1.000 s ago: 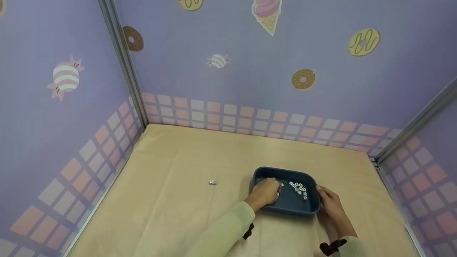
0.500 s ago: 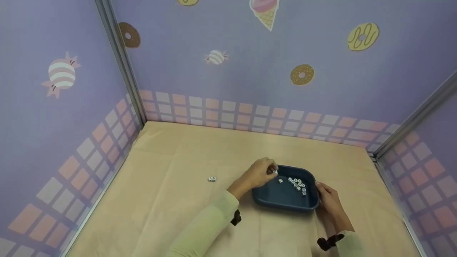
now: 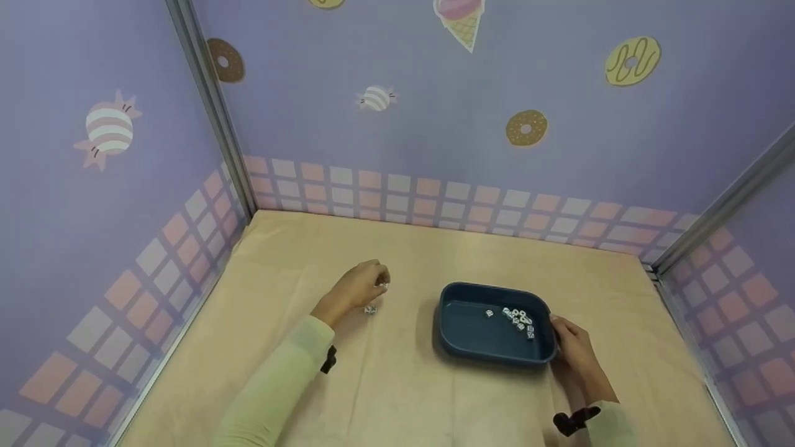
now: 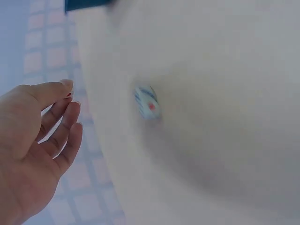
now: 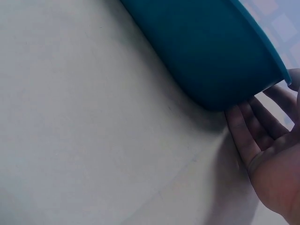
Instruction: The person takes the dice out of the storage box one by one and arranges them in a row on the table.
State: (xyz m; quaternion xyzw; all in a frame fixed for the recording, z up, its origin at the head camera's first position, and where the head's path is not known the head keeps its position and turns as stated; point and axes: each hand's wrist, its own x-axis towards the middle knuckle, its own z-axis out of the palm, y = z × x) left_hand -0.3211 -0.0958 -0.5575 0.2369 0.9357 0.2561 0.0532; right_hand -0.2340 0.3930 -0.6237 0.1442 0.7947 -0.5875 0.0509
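Note:
My left hand (image 3: 360, 284) is over the cloth left of the tray, pinching a small white die (image 3: 384, 285) between thumb and fingertips; in the left wrist view that die is mostly hidden. Just below the hand, a small group of white dice (image 3: 371, 310) lies on the cloth, showing blue and red marks in the left wrist view. A dark blue rectangular tray (image 3: 497, 358) holds several white dice (image 3: 520, 323) toward its right side and a lone die (image 3: 489, 313) nearer its middle. My right hand (image 3: 576, 347) grips the tray's right end, thumb at the rim and fingers against the outside.
A beige cloth (image 3: 298, 372) covers the table, with light creases. Purple walls (image 3: 435, 124) with sweets and checks printed on them close in the back and both sides. Metal posts (image 3: 214, 112) stand at the corners.
My left hand has come up out of the tray with a die and moved left to the dice on the cloth. The right hand stays at the tray's right end.

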